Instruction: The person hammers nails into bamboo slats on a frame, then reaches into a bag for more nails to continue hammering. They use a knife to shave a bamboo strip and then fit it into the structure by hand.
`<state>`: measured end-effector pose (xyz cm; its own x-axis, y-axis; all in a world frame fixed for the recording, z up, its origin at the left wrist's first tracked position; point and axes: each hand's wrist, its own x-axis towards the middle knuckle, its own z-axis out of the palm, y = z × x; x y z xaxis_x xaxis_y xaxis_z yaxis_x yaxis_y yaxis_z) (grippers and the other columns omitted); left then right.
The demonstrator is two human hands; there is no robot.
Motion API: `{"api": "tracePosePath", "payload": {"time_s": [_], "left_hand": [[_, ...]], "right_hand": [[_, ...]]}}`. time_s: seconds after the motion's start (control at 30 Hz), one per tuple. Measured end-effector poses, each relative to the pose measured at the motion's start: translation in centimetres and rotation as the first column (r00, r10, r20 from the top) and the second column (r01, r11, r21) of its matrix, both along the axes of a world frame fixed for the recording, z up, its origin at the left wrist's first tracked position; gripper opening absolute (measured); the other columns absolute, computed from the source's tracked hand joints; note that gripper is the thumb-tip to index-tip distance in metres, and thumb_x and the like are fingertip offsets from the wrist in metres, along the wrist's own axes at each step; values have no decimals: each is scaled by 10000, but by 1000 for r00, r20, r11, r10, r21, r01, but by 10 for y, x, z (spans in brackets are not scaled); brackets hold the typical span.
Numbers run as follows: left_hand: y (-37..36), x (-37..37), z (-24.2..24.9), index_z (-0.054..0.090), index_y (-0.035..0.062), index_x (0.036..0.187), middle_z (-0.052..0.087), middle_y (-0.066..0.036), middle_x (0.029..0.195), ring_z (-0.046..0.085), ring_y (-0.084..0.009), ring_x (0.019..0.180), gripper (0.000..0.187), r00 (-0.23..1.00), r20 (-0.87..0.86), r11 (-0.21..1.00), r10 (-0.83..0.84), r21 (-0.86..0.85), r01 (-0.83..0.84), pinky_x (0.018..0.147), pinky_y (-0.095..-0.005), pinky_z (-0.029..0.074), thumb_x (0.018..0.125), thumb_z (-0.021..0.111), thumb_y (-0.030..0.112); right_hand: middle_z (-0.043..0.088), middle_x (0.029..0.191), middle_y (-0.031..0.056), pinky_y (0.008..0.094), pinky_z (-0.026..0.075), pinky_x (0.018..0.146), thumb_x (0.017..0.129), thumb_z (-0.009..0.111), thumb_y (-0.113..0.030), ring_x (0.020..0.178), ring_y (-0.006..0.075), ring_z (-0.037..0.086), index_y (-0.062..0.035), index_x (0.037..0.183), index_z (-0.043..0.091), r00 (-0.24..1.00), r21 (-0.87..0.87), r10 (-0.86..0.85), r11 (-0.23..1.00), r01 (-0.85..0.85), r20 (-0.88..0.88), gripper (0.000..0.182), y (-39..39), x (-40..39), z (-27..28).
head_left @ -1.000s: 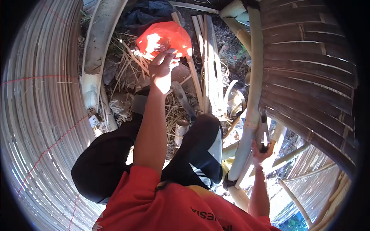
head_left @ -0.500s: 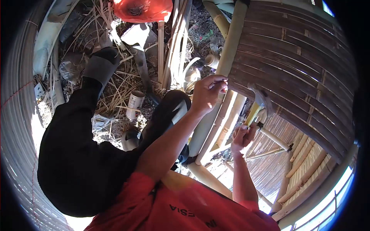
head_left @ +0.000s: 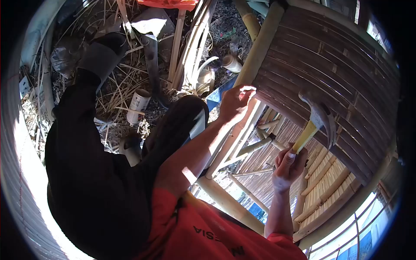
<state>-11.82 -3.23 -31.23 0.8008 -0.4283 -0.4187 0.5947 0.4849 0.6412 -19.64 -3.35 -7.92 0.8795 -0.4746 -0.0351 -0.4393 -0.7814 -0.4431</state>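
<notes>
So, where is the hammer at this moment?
In the head view the hammer is on the right, its yellow handle gripped by the right hand. Its head is raised against the woven bamboo panel, right of the left hand.

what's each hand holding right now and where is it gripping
The right hand grips the hammer at the lower end of its yellow handle. The left hand pinches something too small to identify against the woven panel.

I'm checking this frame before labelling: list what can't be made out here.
Head view only:
- Left hand: fingertips pinch at the woven bamboo panel edge; anything held is too small to tell.
- Right hand: covers the hammer handle's lower end.
- Red bag: cut off by the top edge.
</notes>
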Motion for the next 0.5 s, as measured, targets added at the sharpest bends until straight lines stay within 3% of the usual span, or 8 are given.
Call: {"api": "tracePosePath", "payload": {"time_s": [0.13, 0.23, 0.3, 0.33, 0.37, 0.43, 0.47, 0.5], "left_hand": [[1, -3, -1, 765, 83, 1096, 768, -91, 1019, 742, -180, 922, 166, 997, 74, 999, 33, 19, -34, 802, -305, 577, 946, 742, 149], [-14, -14, -12, 769, 77, 1080, 750, -85, 1011, 737, -174, 901, 162, 974, 168, 988, 152, 16, -157, 773, -300, 573, 922, 763, 108], [-26, -18, -14, 769, 59, 1068, 728, -92, 1018, 729, -168, 873, 162, 947, 186, 964, 262, -15, -264, 755, -304, 573, 907, 772, 79], [-30, -19, -15, 773, 55, 1053, 725, -98, 1025, 723, -176, 869, 152, 944, 174, 960, 279, -27, -278, 757, -311, 574, 903, 773, 75], [-33, -22, -16, 777, 51, 1039, 721, -103, 1032, 717, -184, 865, 142, 942, 161, 956, 294, -38, -292, 759, -318, 575, 899, 774, 71], [-25, -18, -10, 780, 46, 1023, 718, -107, 1026, 713, -197, 875, 132, 943, 166, 956, 290, 1, -294, 768, -325, 576, 892, 777, 68], [-21, -16, -8, 783, 41, 1006, 715, -110, 1020, 709, -210, 885, 123, 945, 178, 958, 274, 38, -285, 778, -332, 576, 885, 779, 66], [-22, -17, -10, 783, 41, 1006, 715, -110, 1020, 709, -210, 885, 123, 945, 169, 956, 280, 43, -291, 778, -332, 576, 885, 779, 66]], "right_hand": [[497, 666, 2, 188, 322, 458, 1093, 502, -292, 501, 37, 384, 34, 1136, 482, 1000, 11, 11, 1000, -11, -24, 330, 4, 11, 10], [524, 669, 46, 266, 408, 450, 1089, 502, -222, 511, 95, 490, 45, 1265, 469, 984, -106, -13, 994, -6, -178, 321, 9, 37, 29], [573, 697, 98, 393, 500, 499, 1075, 500, -136, 564, 205, 611, 5, 1447, 422, 861, -361, 124, 871, -332, -494, 406, 17, 66, 38], [607, 742, 128, 478, 525, 558, 1043, 540, -79, 635, 285, 671, -144, 1579, 360, 782, -363, 204, 797, -482, -589, 569, -2, 66, 40], [607, 742, 128, 478, 525, 558, 1043, 540, -79, 635, 285, 671, -144, 1579, 360, 774, -360, 210, 792, -493, -598, 569, -5, 70, 41], [615, 762, 131, 465, 515, 538, 1014, 581, -54, 618, 295, 656, -222, 1587, 380, 585, -352, 231, 611, -709, -778, 631, -10, 77, 39], [587, 736, 118, 465, 508, 522, 973, 631, -43, 592, 278, 641, -284, 1594, 370, 559, -353, 232, 573, -740, -796, 716, -12, 79, 39], [587, 736, 118, 465, 508, 522, 973, 631, -43, 592, 278, 641, -284, 1594, 370, 549, -344, 237, 569, -747, -801, 716, -15, 79, 36]]}}
